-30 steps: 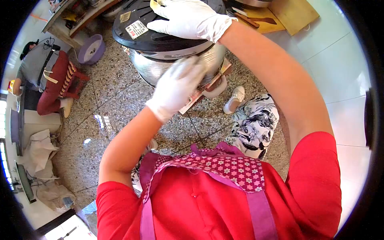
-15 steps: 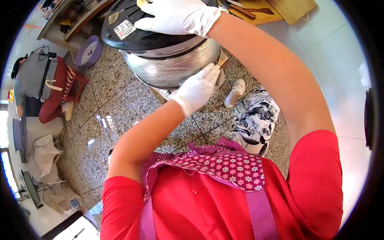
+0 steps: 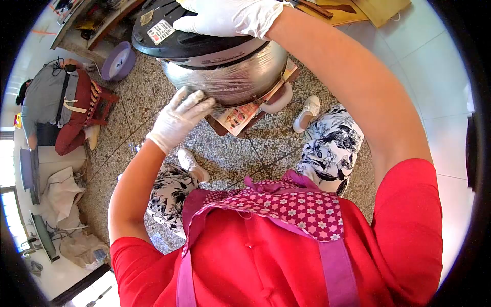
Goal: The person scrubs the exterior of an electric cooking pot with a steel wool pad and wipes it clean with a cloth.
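A large round vessel stands before me, with a black top (image 3: 169, 43) bearing a barcode label (image 3: 160, 31) and a shiny silver body (image 3: 225, 84). Clear film appears stretched around that body. My right hand (image 3: 225, 19), in a white glove, rests open on the black top, its fingertips partly cut off by the frame edge. Against the lower left of the silver side, my left hand (image 3: 180, 118) has its gloved fingers stretched out and slightly apart. Under the vessel lies printed paper (image 3: 238, 117) on a wooden support. A white rounded piece (image 3: 279, 100) juts out at lower right.
At the left a person (image 3: 51, 102) bends over on a low red stool (image 3: 107, 105). A purple basin (image 3: 118, 61) sits on the speckled floor (image 3: 138, 112). Wooden boards (image 3: 381, 10) and a knife-like tool (image 3: 337, 8) lie at the top right. Crumpled sheets (image 3: 61, 197) are at left.
My left hand has slid from the lower right of the silver body to its lower left, uncovering the printed paper. My right hand stays on the black top.
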A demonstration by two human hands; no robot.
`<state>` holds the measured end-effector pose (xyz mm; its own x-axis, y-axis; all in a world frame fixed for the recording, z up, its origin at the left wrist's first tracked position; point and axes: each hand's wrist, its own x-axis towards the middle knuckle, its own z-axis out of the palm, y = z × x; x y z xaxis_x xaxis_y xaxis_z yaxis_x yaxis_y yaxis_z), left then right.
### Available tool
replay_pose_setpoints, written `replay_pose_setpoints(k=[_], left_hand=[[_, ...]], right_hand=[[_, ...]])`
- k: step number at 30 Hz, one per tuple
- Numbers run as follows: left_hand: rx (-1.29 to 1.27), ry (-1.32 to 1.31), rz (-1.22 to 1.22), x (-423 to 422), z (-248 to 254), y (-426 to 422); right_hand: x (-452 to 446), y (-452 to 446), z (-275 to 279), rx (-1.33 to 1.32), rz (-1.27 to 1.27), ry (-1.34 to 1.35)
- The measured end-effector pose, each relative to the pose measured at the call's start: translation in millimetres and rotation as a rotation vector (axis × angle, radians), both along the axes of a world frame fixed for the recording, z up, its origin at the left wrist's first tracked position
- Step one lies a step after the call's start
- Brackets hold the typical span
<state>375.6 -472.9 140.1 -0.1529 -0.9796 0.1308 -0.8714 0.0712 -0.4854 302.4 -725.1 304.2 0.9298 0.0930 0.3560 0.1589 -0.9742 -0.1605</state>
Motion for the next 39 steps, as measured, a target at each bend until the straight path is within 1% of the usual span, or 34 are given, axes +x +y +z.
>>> replay_pose_setpoints(k=[1, 3, 5, 7, 8, 9, 10, 11, 12, 13, 14, 15, 16, 17, 18, 19, 21, 22, 23, 25, 26, 27, 28, 29, 31, 32, 33, 34, 35, 37, 38, 39], left_hand=[[0.002, -0.002, 0.002, -8, 6, -13], [-0.042, -0.065, -0.149, -30, 15, -47], [-0.086, 0.067, -0.156, -59, 17, -89], [-0.124, 0.006, -0.111, -85, 22, -130], [-0.076, 0.073, -0.063, -96, 25, -148], [-0.082, 0.068, -0.065, -98, 22, -156], [-0.098, 0.110, -0.053, -99, 21, -161], [-0.111, 0.153, -0.040, -99, 20, -163], [-0.125, 0.128, -0.099, -94, 20, -153], [-0.120, 0.117, -0.095, -89, 18, -137], [-0.065, 0.088, -0.102, -83, 12, -118], [-0.009, 0.057, -0.107, -76, 9, -99], [-0.004, 0.036, -0.101, -67, 12, -81], [0.018, 0.163, -0.054, -61, 17, -65], [0.037, 0.292, -0.004, -58, 21, -50], [0.037, 0.274, 0.007, -60, 29, -38], [-0.069, 0.520, 0.271, -65, 45, -17], [-0.210, 0.646, 0.315, -66, 44, -8], [-0.315, 0.839, 0.369, -66, 41, 2], [-0.423, 1.255, 0.580, -84, 59, 6], [-0.421, 1.250, 0.579, -89, 72, 2], [-0.499, 1.694, 0.659, -94, 86, -3], [-0.566, 2.144, 0.729, -97, 92, -7], [-0.662, 2.477, 0.453, -97, 90, -19], [-0.815, 2.646, 0.308, -107, 99, -32], [-0.801, 2.650, 0.314, -109, 100, -37], [-0.784, 2.763, 0.315, -111, 101, -41], [-0.761, 2.875, 0.316, -114, 101, -45], [-0.736, 2.880, 0.319, -120, 99, -53], [-0.924, 2.783, 0.531, -130, 91, -67], [-0.850, 2.793, 0.503, -130, 85, -70], [-0.771, 2.805, 0.502, -130, 81, -79]], right_hand=[[-3, 2, 2, 0.021, -0.004, -0.024], [-3, 0, 11, 0.034, 0.013, 0.009], [-5, -2, 13, 0.007, 0.051, 0.020], [-9, -5, 10, 0.018, 0.051, 0.049], [-9, -4, 4, 0.035, 0.036, 0.012], [-7, -3, 1, 0.049, 0.021, -0.030], [-2, -1, 5, 0.026, -0.016, 0.023], [-4, -2, 8, 0.022, -0.018, 0.018], [-6, -3, 10, 0.016, -0.014, 0.069], [-7, -2, 14, 0.012, -0.006, 0.115], [16, 2, -6, 0.000, -0.099, 0.052], [23, 2, -9, -0.001, -0.112, 0.053], [28, 1, -14, 0.010, -0.105, -0.006], [29, 1, -15, 0.020, -0.100, -0.063], [30, 0, -15, 0.099, -0.105, -0.099], [34, -5, -12, 0.188, -0.059, -0.109], [64, -22, -18, 0.547, 0.121, -0.293], [56, -30, -11, 0.960, 0.345, -0.219], [-14, -28, 19, 1.165, 0.255, -0.149], [-42, -35, 9, 1.225, 0.250, -0.348], [-51, -31, 1, 1.273, 0.274, -0.395], [-61, -26, -5, 1.321, 0.297, -0.440], [-83, -20, -13, 1.410, 0.263, -0.339], [-107, -11, -21, 1.500, 0.223, -0.230], [-130, 9, -52, 1.635, 0.095, -0.168], [-138, 17, -64, 1.806, 0.043, -0.021], [-146, 26, -76, 1.968, -0.011, 0.129], [-149, 37, -93, 2.154, 0.038, 0.213], [-149, 48, -107, 2.339, 0.095, 0.296], [-152, 67, -115, 2.361, 0.203, 0.305], [-158, 69, -104, 2.400, 0.289, 0.293], [-158, 66, -109, 2.403, 0.287, 0.280]])
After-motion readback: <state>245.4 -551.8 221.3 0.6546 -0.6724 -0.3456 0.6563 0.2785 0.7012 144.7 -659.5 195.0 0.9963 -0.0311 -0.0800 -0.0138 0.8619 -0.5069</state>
